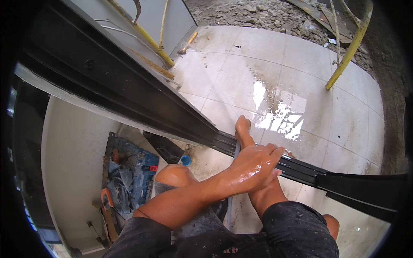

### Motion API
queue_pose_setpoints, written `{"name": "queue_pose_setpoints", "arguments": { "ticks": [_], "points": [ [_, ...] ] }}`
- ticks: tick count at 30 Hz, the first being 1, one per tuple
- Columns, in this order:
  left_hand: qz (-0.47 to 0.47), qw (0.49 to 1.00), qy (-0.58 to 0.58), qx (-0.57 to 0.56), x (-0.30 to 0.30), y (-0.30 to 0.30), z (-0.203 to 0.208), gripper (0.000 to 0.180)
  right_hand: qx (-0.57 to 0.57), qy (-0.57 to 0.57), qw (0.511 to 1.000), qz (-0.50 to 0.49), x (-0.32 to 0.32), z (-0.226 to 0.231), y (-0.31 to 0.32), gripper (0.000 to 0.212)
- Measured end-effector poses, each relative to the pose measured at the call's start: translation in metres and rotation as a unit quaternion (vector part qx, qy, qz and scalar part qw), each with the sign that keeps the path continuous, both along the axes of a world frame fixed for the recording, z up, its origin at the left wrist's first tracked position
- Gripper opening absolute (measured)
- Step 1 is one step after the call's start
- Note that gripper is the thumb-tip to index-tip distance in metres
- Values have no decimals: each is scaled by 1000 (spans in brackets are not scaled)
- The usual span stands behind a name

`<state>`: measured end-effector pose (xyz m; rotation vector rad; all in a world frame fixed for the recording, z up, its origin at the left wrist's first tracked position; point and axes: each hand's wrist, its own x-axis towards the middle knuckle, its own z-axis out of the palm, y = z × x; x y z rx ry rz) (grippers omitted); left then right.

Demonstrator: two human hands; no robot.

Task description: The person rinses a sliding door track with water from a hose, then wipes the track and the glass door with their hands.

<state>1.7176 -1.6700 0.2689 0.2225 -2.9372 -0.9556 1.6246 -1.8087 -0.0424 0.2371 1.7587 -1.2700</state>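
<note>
My left hand [254,167], wet and shiny, reaches across from the left and lies over my right forearm [267,194], its fingers bent round it. The forearm passes beneath it, and my right hand [243,126] comes out beyond, over the edge of the tiles, with its fingers closed. A thin grey hose [230,213] runs up from between my legs to the right wrist. The hand seems to grip it, though its end is hidden. Below both arms is a black metal door track [294,168].
A puddle [282,114] shines on the white tiles [352,116]. Yellow scaffold legs [344,64] stand beyond, near a hammer [188,43] and rubble [245,15]. A black frame post [120,81] rises at left. Beside my left knee lie a blue tool case [144,172], a handsaw [106,195] and a blue cap [186,161].
</note>
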Motion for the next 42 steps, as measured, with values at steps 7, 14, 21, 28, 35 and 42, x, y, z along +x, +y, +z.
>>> {"name": "queue_pose_setpoints", "arguments": {
  "ticks": [7, 14, 21, 28, 35, 42],
  "points": [
    [-1, 1000, -1, 15, 2, -4, -3, 54, 13, -1, 999, -31, 8, -1, -6, 51],
    [-2, 1000, 9, 10, 4, -7, -7, 54, 7, -13, 994, -106, -13, -7, -5, 47],
    [-22, 1000, -5, 21, -6, -3, -5, 55, 17, 58, 996, -59, -47, -63, -23, 54],
    [-21, 999, -18, 17, 3, -9, -16, 54, 8, 31, 995, -98, -39, -35, -10, 49],
    [-40, 999, -6, 28, -4, -4, -6, 55, -60, -67, 990, -109, -45, 28, 13, 30],
    [-21, 999, -44, 2, 7, -6, -18, 55, -3, -87, 996, -18, 7, -2, 5, 42]
  ]
}}
